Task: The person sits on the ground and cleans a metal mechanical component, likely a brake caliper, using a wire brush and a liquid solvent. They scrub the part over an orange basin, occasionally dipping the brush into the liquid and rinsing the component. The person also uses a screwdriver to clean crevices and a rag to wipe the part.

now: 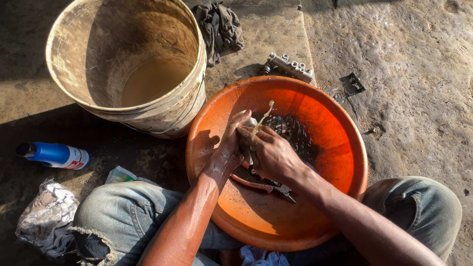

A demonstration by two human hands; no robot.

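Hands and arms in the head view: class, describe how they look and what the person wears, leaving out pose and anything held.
Both arms are bare, with no sleeves, gloves, watch or rings visible. The left hand and right hand are wet and glistening, with droplets along the forearms. Faded blue jeans, frayed at one knee, cover the legs.

Harsh low sunlight, deep shadows, sharp focus

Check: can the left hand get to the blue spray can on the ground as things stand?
Probably yes. The spray can lies in the open on the person's left, nothing over it. But the left hand is busy in the orange basin and must let go first.
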